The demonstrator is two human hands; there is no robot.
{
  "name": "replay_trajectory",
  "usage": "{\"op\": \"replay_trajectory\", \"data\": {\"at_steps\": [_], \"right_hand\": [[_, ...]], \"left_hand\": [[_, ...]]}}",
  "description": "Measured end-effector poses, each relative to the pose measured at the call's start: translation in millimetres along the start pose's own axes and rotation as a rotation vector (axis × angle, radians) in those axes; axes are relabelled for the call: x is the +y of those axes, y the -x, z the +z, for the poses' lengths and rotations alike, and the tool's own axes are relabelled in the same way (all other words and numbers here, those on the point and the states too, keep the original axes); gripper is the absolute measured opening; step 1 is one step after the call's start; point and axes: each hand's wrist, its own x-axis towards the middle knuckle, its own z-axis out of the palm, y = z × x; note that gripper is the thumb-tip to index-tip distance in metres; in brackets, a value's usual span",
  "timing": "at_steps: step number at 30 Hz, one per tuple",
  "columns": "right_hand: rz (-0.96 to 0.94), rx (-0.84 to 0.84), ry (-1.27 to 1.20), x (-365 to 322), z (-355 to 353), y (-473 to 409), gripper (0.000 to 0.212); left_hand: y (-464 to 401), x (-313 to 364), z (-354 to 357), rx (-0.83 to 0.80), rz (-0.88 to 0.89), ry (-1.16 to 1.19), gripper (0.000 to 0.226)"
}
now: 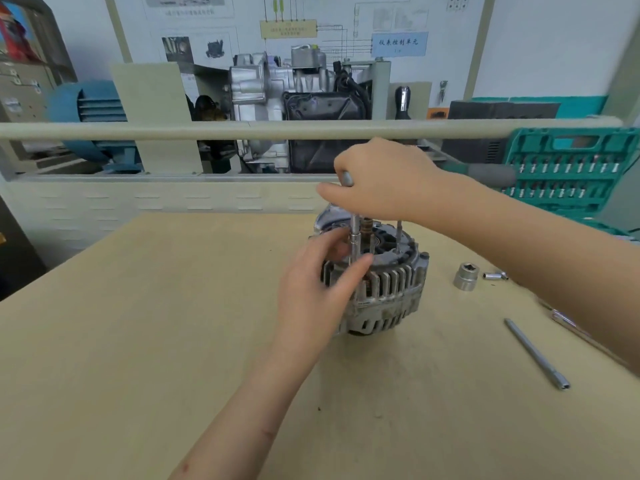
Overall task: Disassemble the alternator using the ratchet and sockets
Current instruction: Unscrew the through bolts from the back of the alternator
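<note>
- Standing upright near the middle of the tan surface (138,341), the alternator (384,285) shows its finned housing toward the camera.
- The right hand (384,181) curls its grip around the grey head of the ratchet (346,178), whose handle runs off to the right behind the wrist.
- A thin extension with a socket (355,233) drops straight from that head into the top of the alternator.
- The left hand (311,292) rests against the alternator's near-left side, thumb and fingers loosely pinching the lower end of the extension.
- Toward the right edge of the surface lie a large loose socket (466,276), a small socket (495,275) just beside it, and a long extension bar (536,353) nearer the camera.
- An open green socket case (568,168) stands at the far right corner.
</note>
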Motion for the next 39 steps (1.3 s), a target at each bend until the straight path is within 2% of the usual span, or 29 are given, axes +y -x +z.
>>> {"op": "replay_trajectory", "data": {"at_steps": [2, 5, 7, 9, 12, 15, 21, 23, 26, 29, 33, 39], "right_hand": [[0.014, -0.082, -0.066, 3, -6, 4, 0.037], [-0.003, -0.187, -0.127, 3, -16, 12, 0.035], [-0.033, -0.226, -0.161, 0, -22, 16, 0.031], [-0.051, -0.26, -0.209, -3, -27, 19, 0.024], [-0.021, -0.344, -0.339, 0, -38, 19, 0.009], [0.006, -0.447, -0.361, 7, -49, 17, 0.023], [-0.074, -0.409, -0.063, 3, -50, 10, 0.034], [-0.128, -0.402, -0.074, -1, -49, 6, 0.032], [-0.232, -0.398, -0.082, -4, -50, 1, 0.028], [-0.288, -0.417, -0.106, -8, -53, -6, 0.032], [-0.282, -0.436, -0.127, -7, -53, -18, 0.035], [-0.254, -0.501, -0.133, -4, -51, -30, 0.039]], "left_hand": [[1, 0, 0, -0.01, -0.051, 0.049, 0.023], [-1, 0, -1, -0.045, -0.09, 0.054, 0.029], [-2, 0, -2, -0.049, -0.11, 0.048, 0.026], [-2, -1, -3, -0.042, -0.126, 0.048, 0.019], [-4, -2, -6, -0.031, -0.171, 0.095, 0.022], [-6, -4, -8, -0.019, -0.179, 0.101, 0.021], [-10, -8, -12, -0.003, -0.215, 0.203, 0.013], [-12, -10, -13, -0.004, -0.236, 0.231, 0.012], [-17, -12, -19, -0.029, -0.208, 0.234, 0.022], [-21, -14, -24, -0.056, -0.219, 0.249, 0.027], [-28, -17, -28, -0.089, -0.263, 0.272, 0.022], [-45, -17, -39, -0.255, -0.317, 0.235, 0.014]]}}
